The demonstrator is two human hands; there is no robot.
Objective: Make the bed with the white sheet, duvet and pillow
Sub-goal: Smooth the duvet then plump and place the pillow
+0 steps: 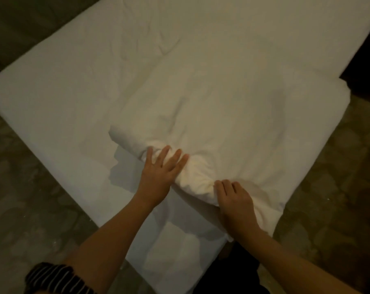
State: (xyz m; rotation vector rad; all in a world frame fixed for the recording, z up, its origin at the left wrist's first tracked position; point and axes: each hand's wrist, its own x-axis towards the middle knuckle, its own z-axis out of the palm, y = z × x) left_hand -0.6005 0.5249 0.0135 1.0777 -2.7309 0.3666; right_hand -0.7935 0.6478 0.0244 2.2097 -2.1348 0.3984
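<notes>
A white sheet (59,107) covers the bed mattress, smooth on the left half. A thick white duvet (232,107) lies over the middle and right of the bed, its near edge bunched into a roll. My left hand (158,177) rests on that rolled edge with fingers straight and spread. My right hand (235,200) lies on the duvet's near edge just right of the roll, fingertips curled into the fabric. No pillow is in view.
Mottled stone floor (27,198) surrounds the bed's near corner on the left and right (338,187). A dark strip of furniture or wall (368,54) borders the far right. My striped sleeve (59,276) shows at the bottom left.
</notes>
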